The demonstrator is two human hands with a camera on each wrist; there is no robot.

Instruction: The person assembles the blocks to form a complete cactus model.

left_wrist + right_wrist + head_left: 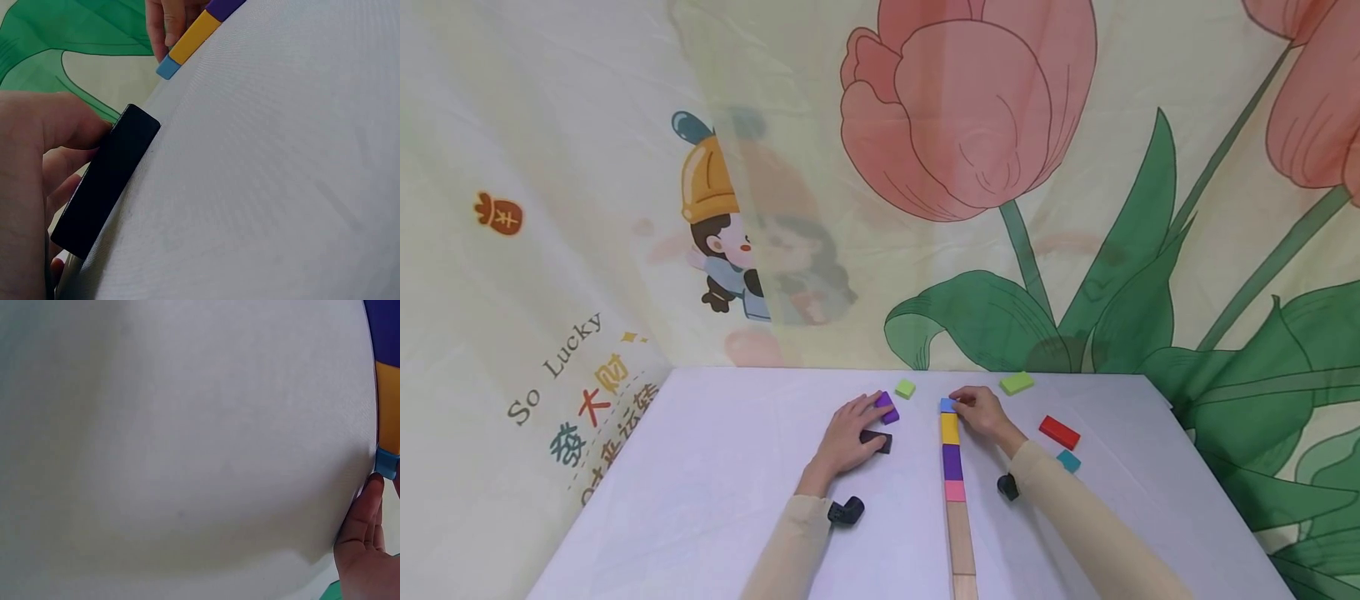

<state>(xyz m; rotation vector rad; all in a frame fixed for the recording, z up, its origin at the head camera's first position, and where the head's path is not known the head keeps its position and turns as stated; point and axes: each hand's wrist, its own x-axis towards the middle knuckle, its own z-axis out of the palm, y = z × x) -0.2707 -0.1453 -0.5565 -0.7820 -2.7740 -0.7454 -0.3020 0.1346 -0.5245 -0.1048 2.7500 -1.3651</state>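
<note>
A row of blocks runs away from me along the table, ending in a small blue block [948,406]. Before it come a yellow block [951,429], a purple block [952,462], a pink block [954,491] and plain wooden blocks [959,537]. My right hand [983,410] pinches the blue block against the yellow block's far end. To the left, my left hand [850,433] lies with fingers spread, fingertips on a loose purple block [887,407]. Its thumb is at a black block [109,181], which the hand partly covers in the head view.
Two light green blocks, a small one [905,389] and a longer one [1017,383], lie near the table's back edge. A red block [1060,432] and a teal block [1069,462] are right of my right hand. Behind the table [715,467] hangs a printed curtain [805,50].
</note>
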